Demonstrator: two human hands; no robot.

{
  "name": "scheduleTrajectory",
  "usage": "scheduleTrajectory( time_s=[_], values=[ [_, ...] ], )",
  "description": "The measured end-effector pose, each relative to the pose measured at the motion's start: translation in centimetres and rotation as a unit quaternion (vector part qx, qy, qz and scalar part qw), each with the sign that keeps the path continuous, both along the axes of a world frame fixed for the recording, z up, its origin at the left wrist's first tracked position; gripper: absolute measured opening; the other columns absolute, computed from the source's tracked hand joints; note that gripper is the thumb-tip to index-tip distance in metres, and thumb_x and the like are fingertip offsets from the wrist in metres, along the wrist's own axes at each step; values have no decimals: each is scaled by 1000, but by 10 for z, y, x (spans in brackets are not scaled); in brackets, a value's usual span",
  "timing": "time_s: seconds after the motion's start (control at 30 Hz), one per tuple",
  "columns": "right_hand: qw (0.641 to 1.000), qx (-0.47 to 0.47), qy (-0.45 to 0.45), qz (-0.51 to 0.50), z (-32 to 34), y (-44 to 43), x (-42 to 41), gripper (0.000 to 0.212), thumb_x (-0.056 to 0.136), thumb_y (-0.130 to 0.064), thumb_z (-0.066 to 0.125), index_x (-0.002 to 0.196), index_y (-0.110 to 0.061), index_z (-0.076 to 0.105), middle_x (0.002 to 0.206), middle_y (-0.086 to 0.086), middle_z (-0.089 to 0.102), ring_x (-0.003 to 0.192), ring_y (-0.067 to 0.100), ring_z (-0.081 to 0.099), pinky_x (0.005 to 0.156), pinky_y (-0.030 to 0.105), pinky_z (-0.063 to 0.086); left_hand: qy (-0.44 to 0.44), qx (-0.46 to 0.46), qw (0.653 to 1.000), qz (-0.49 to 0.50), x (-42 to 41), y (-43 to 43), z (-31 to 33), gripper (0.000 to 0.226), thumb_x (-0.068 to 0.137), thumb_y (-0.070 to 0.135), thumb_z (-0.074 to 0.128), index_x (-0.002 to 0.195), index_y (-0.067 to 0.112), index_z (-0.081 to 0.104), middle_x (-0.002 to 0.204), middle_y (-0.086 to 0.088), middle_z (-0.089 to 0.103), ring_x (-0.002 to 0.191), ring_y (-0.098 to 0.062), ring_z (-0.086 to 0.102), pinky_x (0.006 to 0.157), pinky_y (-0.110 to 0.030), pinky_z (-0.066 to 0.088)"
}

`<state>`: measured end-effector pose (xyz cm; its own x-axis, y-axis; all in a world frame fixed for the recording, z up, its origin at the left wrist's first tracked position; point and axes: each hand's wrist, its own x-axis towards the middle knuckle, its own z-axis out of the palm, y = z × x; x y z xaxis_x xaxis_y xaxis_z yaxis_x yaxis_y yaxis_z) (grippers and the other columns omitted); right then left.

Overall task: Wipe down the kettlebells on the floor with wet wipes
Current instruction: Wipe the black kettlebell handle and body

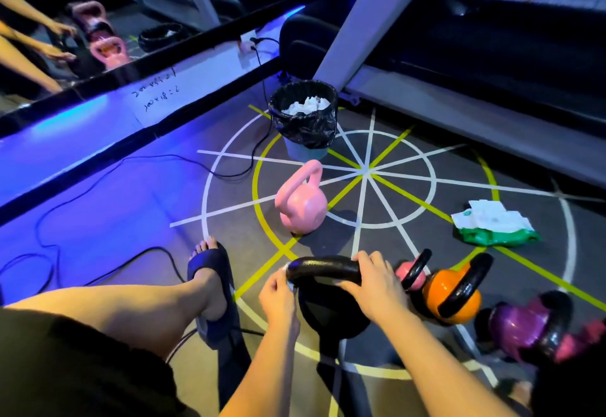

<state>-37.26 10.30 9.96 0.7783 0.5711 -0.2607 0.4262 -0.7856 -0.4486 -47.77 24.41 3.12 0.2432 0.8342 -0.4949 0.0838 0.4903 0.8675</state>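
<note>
Checker: Hands first. How are the fingers seen?

Tagger: Right hand (373,288) is curled over the right end of the handle of the black kettlebell (333,315), thumb tucked beneath the bar. Left hand (278,295) is pinched on a small white wet wipe (290,280), which is pressed against the handle's left end.

Checker: Black kettlebell located where?

Tagger: Low in the head view, between both forearms, over the painted floor rings. Contact with the floor cannot be told. A slippered foot (210,282) is planted just left of it.

Checker: Other kettlebells?

Tagger: All-pink kettlebell (303,201) is set further out, alone, near the bin. Three are bunched to the right: a small pink one with black handle (406,274), then an orange kettlebell (454,298) just beside it, then a purple kettlebell (521,324).

Checker: Supplies?

Tagger: Wipe pack (492,223), green and white, is laid flat beyond the orange kettlebell. Bin (305,141) is lined with a black bag and crumpled white wipes are seen inside. A black cable (131,167) is trailed across the floor at left.
</note>
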Motion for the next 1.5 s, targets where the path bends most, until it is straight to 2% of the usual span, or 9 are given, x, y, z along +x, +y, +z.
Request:
scheduleTrajectory(
  time_s=[0.07, 0.2, 0.3, 0.53, 0.77, 1.0, 1.37, 1.43, 1.5],
  values=[
    [1000, -4, -5, -2, 1, 0, -1, 48, 86, -59, 64, 121, -32, 45, 113, -4, 42, 115, 23, 48, 91, 41, 48, -18, -7, 999, 29, 0, -7, 6, 21, 99, 17, 61, 81, 14, 73, 65, 10, 58, 68, -7, 50, 70, -27, 48],
    [1000, -5, 2, -2, 0, 0, 0, 50, 86, -62, 63, 122, -32, 45, 114, -3, 42, 115, 23, 47, 91, 41, 47, 115, 114, 982, -97, -8, 0, -6, 39, 102, 19, 51, 62, 18, 50, 59, 7, 40, 66, -16, 35, 59, -34, 30],
    [1000, -2, 6, 2, 0, 0, 1, 54, 84, -65, 62, 123, -32, 46, 113, -2, 43, 116, 25, 48, 94, 41, 46, 175, 41, 973, -146, -5, 3, -14, 39, 99, 18, 52, 61, 17, 47, 58, 4, 37, 66, -18, 34, 57, -33, 27],
    [1000, 3, 0, 2, -2, 0, 0, 51, 86, -59, 64, 123, -30, 45, 113, -1, 42, 116, 26, 48, 95, 42, 45, -5, -100, 992, 80, 5, -2, -12, 28, 90, 2, 63, 66, 16, 61, 64, 3, 51, 64, -13, 44, 55, -23, 42],
    [1000, 8, 1, 5, -4, 0, 0, 49, 87, -58, 64, 122, -30, 44, 112, -1, 41, 113, 26, 49, 93, 43, 47, 163, 32, 982, -90, -4, -8, -5, 41, 93, 6, 46, 58, 20, 31, 59, 3, 27, 63, -18, 21, 55, -35, 16],
    [1000, 2, 15, 7, 3, -1, 1, 51, 86, -61, 64, 121, -31, 43, 111, -2, 40, 114, 25, 48, 93, 43, 47, 71, -88, 993, 26, 5, -7, 16, 33, 93, 3, 56, 63, 18, 50, 66, -2, 41, 63, -17, 30, 56, -29, 28],
    [999, -7, 47, 19, 11, -5, 2, 55, 87, -65, 60, 121, -25, 43, 118, 4, 43, 119, 28, 46, 94, 44, 45, 118, 201, 972, -13, -2, -24, 71, 31, 98, 27, 61, 70, 36, 70, 72, 12, 67, 76, -16, 58, 74, -29, 46],
    [998, -16, 51, 22, 10, -5, 4, 53, 89, -59, 62, 123, -25, 42, 120, 5, 42, 120, 29, 45, 95, 45, 44, 88, 289, 945, -129, 6, -32, 94, 20, 100, 24, 58, 90, 30, 75, 85, 11, 72, 85, -8, 63, 74, -20, 44],
    [998, -31, 51, 31, 9, -5, 6, 52, 93, -44, 63, 133, -22, 38, 127, 7, 40, 126, 31, 42, 100, 46, 42, 124, 401, 867, -270, 18, -45, 105, 22, 102, 20, 53, 108, 24, 74, 105, 6, 75, 101, -12, 66, 85, -24, 46]
  ],
)
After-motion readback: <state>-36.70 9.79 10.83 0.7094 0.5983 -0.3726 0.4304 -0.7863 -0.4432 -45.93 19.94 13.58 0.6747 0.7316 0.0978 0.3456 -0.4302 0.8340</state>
